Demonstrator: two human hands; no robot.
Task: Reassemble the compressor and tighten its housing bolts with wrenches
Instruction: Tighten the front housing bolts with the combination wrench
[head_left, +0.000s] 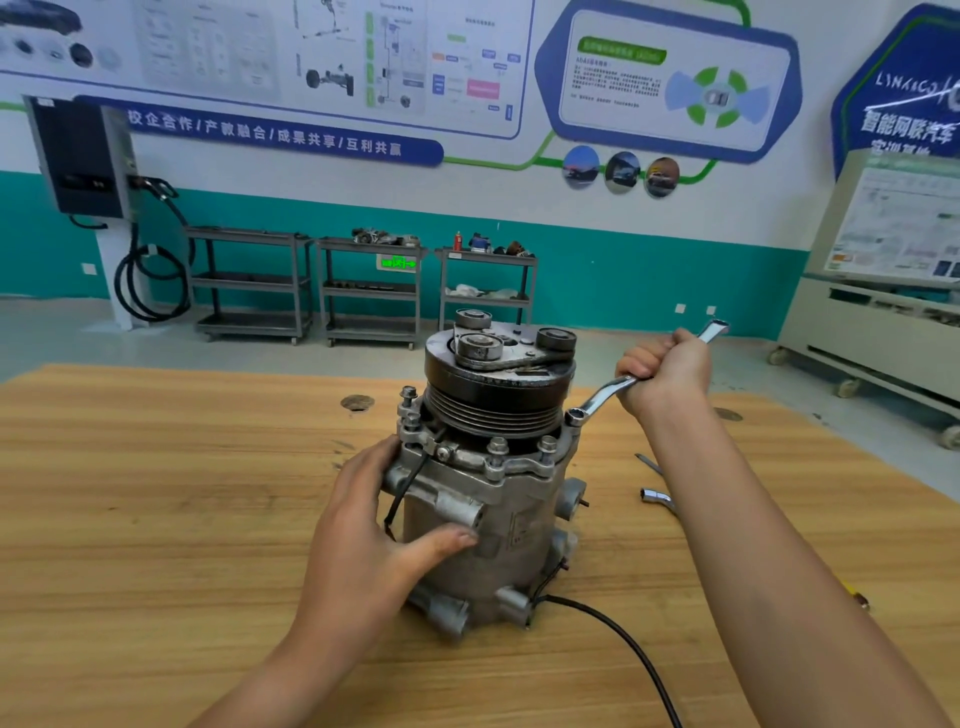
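**Tightening the housing bolts: ring end set at the right of the flange**

At centre frame, upright on the pale wooden tabletop (156, 519): the grey cast-metal compressor (498, 514), black grooved pulley (498, 387) uppermost. Clasped from the left of the frame by the left hand (374, 525), thumb laid across the front of the body, fingers reaching round the side just under the flange: a wide, bracing hold. Right of the pulley, the right hand (665, 371) clenched in a full fist round the shaft of a bright chrome double-ended ring wrench (602, 397), lower ring dropped onto the right edge of the flange, seemingly over a bolt head hidden beneath it, upper end poking out above the knuckles.

Judged as late in the task: housing apparently closed up, silver hex bolts (497, 446) standing along the front flange, tightening the step in hand. How snug any bolt sits: impossible to tell.

Next, probably: swing the handle while bracing harder with the left hand to stop the body twisting on the table; keep the ring square on the hex to avoid a slip; then on to the neighbouring bolt.

Also there: a second chrome wrench (657, 498) lying right of the compressor, partly behind the right forearm, and a black cable (623, 639) trailing from the base toward the bottom edge.
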